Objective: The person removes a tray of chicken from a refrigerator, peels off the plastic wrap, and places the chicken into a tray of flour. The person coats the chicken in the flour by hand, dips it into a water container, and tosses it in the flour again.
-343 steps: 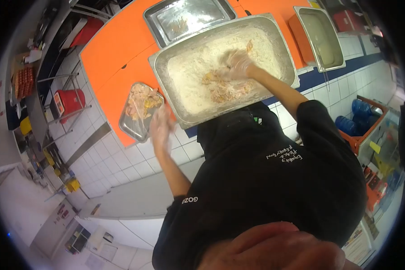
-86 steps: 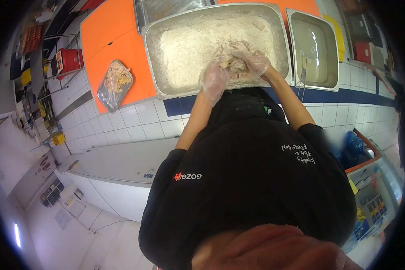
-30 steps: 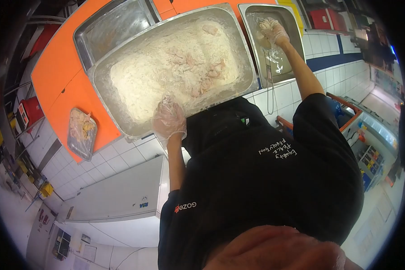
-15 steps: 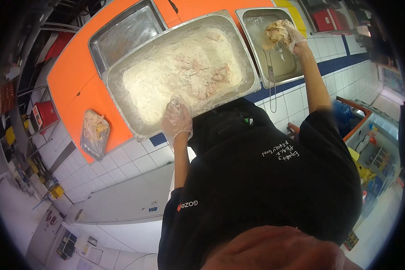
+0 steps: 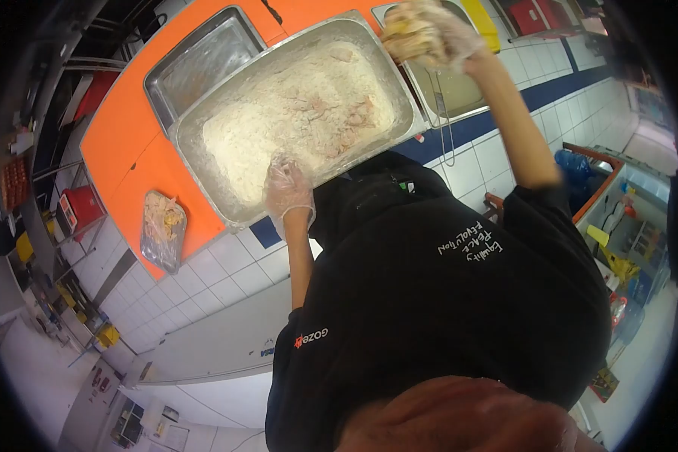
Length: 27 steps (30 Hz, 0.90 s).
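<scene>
My right hand (image 5: 459, 38), in a clear glove, is closed on a wet clump of raw chicken (image 5: 413, 34) and holds it over the gap between two metal pans. Below it lies the liquid-filled pan (image 5: 474, 105), with a wire-handled strainer (image 5: 441, 113) leaning over its near edge. My left hand (image 5: 288, 190), gloved and dusted with flour, reaches over the near rim of the large flour pan (image 5: 410, 113). Its fingers look loosely extended at the flour (image 5: 241, 143), with nothing visible in them. Flour-covered chicken pieces (image 5: 346, 117) lie in the pan's right half.
An orange counter (image 5: 120, 128) carries the pans. Behind the flour pan stands a shallow metal tray (image 5: 203, 64). A small plastic-wrapped tray of chicken (image 5: 163, 233) sits at the counter's left corner. A yellow object (image 5: 484, 26) is beside the liquid pan.
My right hand has lifted the chicken out of the liquid pan and moved it left toward the flour pan. My left hand stays at the near rim, barely shifted.
</scene>
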Available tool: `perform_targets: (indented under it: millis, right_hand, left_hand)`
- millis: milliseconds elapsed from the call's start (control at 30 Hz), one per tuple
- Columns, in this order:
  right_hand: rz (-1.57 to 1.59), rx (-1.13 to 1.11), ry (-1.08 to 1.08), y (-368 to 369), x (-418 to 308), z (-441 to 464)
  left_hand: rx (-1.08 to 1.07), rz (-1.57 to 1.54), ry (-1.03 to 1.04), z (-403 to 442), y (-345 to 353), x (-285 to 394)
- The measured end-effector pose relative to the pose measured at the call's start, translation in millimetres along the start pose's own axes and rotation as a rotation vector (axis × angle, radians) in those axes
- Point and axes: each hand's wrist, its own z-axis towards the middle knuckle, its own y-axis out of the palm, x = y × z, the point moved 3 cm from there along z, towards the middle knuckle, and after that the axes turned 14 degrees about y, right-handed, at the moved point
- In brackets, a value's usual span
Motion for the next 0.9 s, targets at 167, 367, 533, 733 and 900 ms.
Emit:
perform_targets:
  millis: [167,367,533,733,900]
  right_hand:
    - [-0.833,-0.035,-0.107,102,91,58]
    - [-1.645,-0.138,-0.439,212,195,131]
    - [-1.003,0.009,-0.125,195,135,92]
    - [-1.050,0.471,-0.299,-13,48,35]
    - [-1.578,0.658,0.074,-158,93,56]
  left_hand:
    - [0.099,-0.242,-0.034,-3,10,-15]
    - [0.127,-0.224,-0.012,-2,12,-13]
    - [0.070,-0.108,-0.022,-5,3,1]
    - [0.022,0.031,-0.057,2,7,2]
    - [0.011,0.050,-0.065,4,11,-4]
